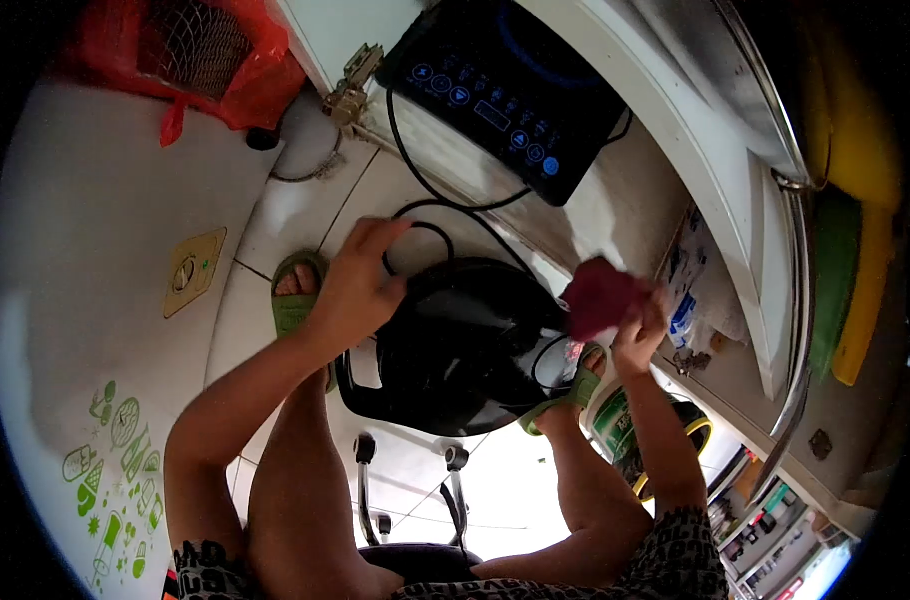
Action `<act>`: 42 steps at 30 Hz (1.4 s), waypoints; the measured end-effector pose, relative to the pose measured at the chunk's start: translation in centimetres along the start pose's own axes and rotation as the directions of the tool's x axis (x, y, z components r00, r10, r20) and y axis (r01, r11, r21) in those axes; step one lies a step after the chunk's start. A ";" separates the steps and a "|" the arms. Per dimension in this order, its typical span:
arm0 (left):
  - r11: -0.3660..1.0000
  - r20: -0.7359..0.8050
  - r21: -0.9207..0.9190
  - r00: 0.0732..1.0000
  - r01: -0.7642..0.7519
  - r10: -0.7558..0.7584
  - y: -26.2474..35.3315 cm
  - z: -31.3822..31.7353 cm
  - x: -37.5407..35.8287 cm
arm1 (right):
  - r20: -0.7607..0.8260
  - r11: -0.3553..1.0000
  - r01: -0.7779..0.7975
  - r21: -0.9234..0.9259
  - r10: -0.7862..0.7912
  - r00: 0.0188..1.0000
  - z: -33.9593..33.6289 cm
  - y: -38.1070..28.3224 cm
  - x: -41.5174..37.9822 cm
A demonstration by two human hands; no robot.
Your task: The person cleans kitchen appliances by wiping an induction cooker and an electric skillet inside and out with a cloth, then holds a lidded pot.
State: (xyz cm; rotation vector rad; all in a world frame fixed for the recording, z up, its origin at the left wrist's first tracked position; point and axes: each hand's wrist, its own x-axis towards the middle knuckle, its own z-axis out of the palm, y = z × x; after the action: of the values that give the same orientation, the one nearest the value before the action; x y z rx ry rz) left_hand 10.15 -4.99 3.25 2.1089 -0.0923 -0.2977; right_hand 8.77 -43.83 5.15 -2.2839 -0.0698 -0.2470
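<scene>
Gripping maroon cloth [603,298] in the right hand [641,330], grip unclear in the left hand [363,285], bucket [612,425] lettering illegible.

My right fingers [657,308] hold maroon cloth [602,298], right by glossy black object [465,345]. Left fingers [377,236] parted, near black cord [430,203]. Induction cooktop [505,95] beyond, panel lit.

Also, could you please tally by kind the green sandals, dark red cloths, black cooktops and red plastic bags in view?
Green sandals: 2
Dark red cloth: 1
Black cooktop: 1
Red plastic bag: 1
Total: 5
</scene>
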 end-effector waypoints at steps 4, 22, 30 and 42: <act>0.376 0.256 -0.724 0.731 0.579 -0.632 2.0 3.3 12.0 | 0.026 0.907 0.250 -0.340 -0.256 0.966 5.5 -0.7 13.4; 0.064 0.355 -0.867 0.703 0.494 -0.616 1.5 6.4 2.3 | 0.259 0.627 0.446 -0.639 -0.370 0.892 11.1 -3.1 7.1; 0.128 0.366 -0.864 0.783 0.486 -0.502 -0.9 7.3 2.9 | 0.294 0.735 0.236 -0.635 -0.052 0.954 21.4 -4.9 20.7; 0.098 0.379 -0.869 0.780 0.485 -0.497 -1.5 7.5 1.2 | 0.299 0.704 0.317 -0.636 -0.154 0.942 12.0 -1.4 11.4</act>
State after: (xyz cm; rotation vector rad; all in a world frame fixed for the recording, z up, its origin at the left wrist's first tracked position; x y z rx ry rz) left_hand 9.37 -10.62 -1.94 0.7914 0.7077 -0.5707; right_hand 21.65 -34.24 0.74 -3.0408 -0.4697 -0.1558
